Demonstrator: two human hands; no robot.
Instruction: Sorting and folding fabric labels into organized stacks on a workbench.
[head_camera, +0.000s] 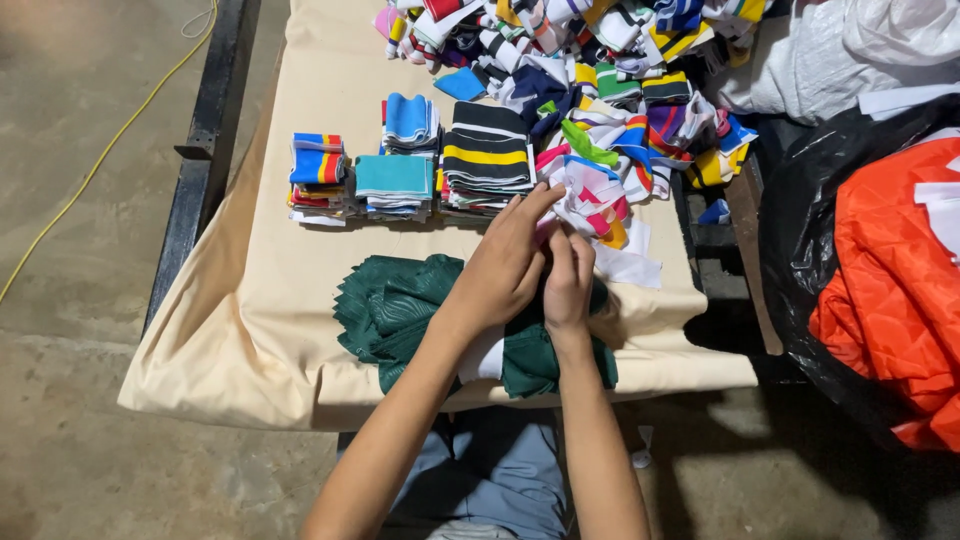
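Both hands on a pink/white fabric scrap (590, 205) near table (290, 290) right edge: left hand (505, 265) fingers pinching it, right hand (568, 280) gripping underneath. Green fabric pile (390, 305) at front edge, folded stacks (400, 165) behind.

Bright even overhead light on the cream table cloth (290, 270), soft shadows under the hands and table edge, dim floor corners, sharp focus, slight wide-angle bending at edges

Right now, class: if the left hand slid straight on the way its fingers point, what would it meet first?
The left hand points up and right, so it would probably first meet the loose multicoloured fabric scraps, just beyond its fingertips; depth is unclear.
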